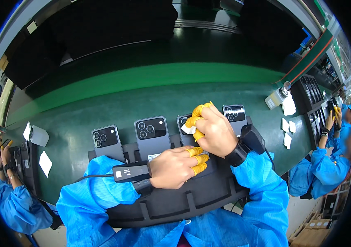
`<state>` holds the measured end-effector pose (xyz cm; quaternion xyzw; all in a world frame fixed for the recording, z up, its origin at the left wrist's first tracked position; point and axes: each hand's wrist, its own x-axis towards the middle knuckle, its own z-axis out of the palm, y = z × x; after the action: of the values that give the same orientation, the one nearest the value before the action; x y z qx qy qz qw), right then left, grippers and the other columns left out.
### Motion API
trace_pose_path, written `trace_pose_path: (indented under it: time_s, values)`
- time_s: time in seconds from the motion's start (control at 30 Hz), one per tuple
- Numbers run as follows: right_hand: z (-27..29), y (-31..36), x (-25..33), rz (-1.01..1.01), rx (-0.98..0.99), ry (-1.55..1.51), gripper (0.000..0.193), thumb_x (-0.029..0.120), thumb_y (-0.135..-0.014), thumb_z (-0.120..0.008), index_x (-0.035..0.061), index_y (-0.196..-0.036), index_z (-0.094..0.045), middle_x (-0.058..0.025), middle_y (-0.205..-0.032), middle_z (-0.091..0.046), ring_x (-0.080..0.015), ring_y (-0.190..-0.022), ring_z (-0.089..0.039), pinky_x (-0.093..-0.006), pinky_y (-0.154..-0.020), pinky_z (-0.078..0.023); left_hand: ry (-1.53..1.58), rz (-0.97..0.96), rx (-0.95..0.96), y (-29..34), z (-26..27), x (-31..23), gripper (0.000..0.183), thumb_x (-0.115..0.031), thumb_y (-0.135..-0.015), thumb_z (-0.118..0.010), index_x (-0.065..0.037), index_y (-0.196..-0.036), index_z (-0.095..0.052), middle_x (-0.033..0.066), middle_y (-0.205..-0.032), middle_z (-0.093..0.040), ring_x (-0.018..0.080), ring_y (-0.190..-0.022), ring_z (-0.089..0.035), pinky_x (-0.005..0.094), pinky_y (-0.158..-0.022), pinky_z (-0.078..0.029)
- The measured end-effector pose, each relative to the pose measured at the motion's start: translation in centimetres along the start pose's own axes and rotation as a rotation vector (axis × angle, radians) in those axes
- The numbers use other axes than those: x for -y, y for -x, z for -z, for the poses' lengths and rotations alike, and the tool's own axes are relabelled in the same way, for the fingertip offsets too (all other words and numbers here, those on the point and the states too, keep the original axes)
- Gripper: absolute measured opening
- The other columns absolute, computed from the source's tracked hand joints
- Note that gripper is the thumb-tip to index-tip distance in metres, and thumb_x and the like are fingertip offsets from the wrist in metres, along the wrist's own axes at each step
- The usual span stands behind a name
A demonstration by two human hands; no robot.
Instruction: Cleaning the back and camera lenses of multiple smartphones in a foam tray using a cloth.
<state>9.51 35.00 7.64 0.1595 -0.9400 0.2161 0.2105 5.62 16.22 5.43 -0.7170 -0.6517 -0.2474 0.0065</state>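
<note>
Four yellow-tipped fingers aside, my right hand [214, 129] is bare; it pinches a small white wipe [188, 129] at the camera area of a grey-blue smartphone [183, 119]. Across the lower part of that phone lies my left hand [173, 166], fingers stretched out in yellow finger cots [200, 159]. Much of this phone is hidden under both hands. Another phone [152, 142] is just left of it, a further phone [108, 144] at far left, and one [235, 117] to the right, all backs up. They rest in a black slotted tray [167, 206] before me.
On the green table [142, 99], a clear bottle [276, 99] stands at the right near white wipes [286, 133]. At the left are a whitish container [39, 136] and a white sheet [45, 164]. Co-workers in blue sit at the left [23, 210] and right [331, 168], beside black trays.
</note>
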Motion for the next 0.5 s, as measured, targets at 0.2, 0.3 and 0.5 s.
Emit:
trace_pose_path:
  time_s: [0.2, 0.3, 0.5]
  values:
    - [-0.8, -0.2, 1.2, 0.041, -0.025, 0.04, 0.017, -0.001, -0.063, -0.065, 0.0009, -0.08, -0.068, -0.0119, -0.09, -0.057, -0.0312, -0.086, -0.055, -0.0399, -0.074, -0.05, -0.019, 0.009, 0.033, 0.0, 0.2, 0.0, 0.043, -0.014, -0.066, -0.066, -0.014, -0.109, -0.07, -0.0005, -0.099, -0.065, 0.0218, -0.101, -0.063, 0.031, -0.087, -0.053]
    - [-0.8, -0.3, 1.4, 0.051, -0.038, 0.059, 0.014, 0.004, -0.064, -0.065, 0.0013, -0.078, -0.068, -0.0113, -0.088, -0.056, -0.0301, -0.085, -0.055, -0.0388, -0.072, -0.049, -0.042, 0.002, 0.021, 0.1, 0.1, 0.1, 0.043, -0.015, -0.064, -0.067, -0.014, -0.107, -0.071, -0.0007, -0.093, -0.064, 0.0216, -0.097, -0.063, 0.0314, -0.084, -0.054]
    - [-0.3, -0.1, 2.3, 0.013, -0.045, 0.221, 0.013, 0.006, -0.064, -0.065, 0.0023, -0.076, -0.067, -0.0108, -0.087, -0.056, -0.0294, -0.084, -0.055, -0.0377, -0.075, -0.049, -0.055, 0.012, 0.02, 0.1, 0.1, -0.1, 0.042, -0.015, -0.063, -0.067, -0.014, -0.104, -0.072, -0.0001, -0.09, -0.063, 0.0224, -0.096, -0.064, 0.0325, -0.081, -0.055]
